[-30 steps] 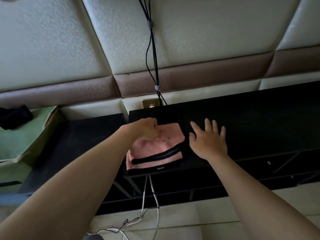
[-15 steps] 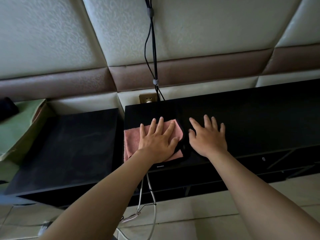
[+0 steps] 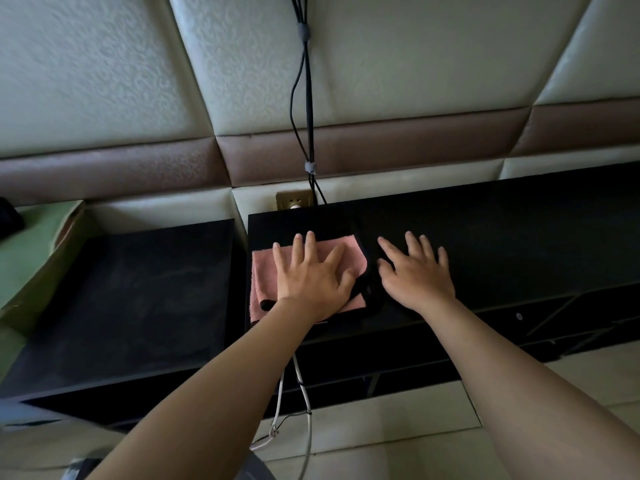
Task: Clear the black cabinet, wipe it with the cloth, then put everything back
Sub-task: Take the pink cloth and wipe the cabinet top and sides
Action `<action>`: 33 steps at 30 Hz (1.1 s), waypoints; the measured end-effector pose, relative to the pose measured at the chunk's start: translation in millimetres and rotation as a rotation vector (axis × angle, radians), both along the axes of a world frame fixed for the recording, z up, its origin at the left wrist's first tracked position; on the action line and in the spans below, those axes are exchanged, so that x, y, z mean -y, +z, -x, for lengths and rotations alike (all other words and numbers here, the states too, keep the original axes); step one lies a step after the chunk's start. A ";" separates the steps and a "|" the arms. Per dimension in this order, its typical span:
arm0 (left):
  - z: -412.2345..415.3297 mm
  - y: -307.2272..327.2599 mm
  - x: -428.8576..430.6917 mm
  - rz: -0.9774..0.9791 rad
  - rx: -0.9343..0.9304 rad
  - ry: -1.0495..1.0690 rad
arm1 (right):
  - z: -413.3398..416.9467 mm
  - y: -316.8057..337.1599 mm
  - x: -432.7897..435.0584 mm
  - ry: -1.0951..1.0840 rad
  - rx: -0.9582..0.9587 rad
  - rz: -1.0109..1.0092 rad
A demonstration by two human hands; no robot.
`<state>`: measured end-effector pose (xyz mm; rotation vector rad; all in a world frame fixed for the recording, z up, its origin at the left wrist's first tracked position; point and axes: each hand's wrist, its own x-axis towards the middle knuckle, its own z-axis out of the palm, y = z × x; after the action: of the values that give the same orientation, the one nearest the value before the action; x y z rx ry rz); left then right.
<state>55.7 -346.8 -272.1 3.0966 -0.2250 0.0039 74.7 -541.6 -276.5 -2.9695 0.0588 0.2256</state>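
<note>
A pink cloth with a black trim lies flat at the left end of the long black cabinet. My left hand presses on the cloth with straight, spread fingers. Just to its right, my right hand rests flat on the bare cabinet top, fingers spread, touching the cloth's black edge. Nothing else shows on the cabinet top.
A lower black unit stands to the left, with a green box beyond it. Black cables run down the padded wall to a socket behind the cabinet. White cables hang below its front edge.
One second ago my left hand was curled at the cloth's far edge; it has since flattened onto the cloth. My right hand has stayed in place.
</note>
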 end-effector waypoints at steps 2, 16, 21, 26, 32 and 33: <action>7.1 1.7 -0.6 0.019 0.017 0.087 | 0.7 0.7 1.5 -0.001 -0.008 -0.034; 68.1 2.0 57.0 -0.050 -0.182 0.075 | -14.1 17.8 77.4 -0.055 -0.017 -0.054; 73.7 2.8 77.2 -0.027 -0.202 0.086 | -9.7 11.2 88.1 0.021 -0.040 0.009; 61.6 0.5 77.5 -0.038 -0.181 0.090 | -15.5 9.5 89.0 0.071 -0.063 0.021; 10.6 2.3 83.6 -0.018 -0.194 0.116 | -13.8 5.6 90.8 0.091 -0.062 0.014; 1.9 1.5 84.1 -0.022 -0.190 0.121 | -13.4 4.1 91.8 0.097 -0.053 0.011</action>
<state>53.8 -430.9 -270.7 3.1000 -0.0319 -0.2895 88.0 -633.4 -272.4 -2.9808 -0.0786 0.3166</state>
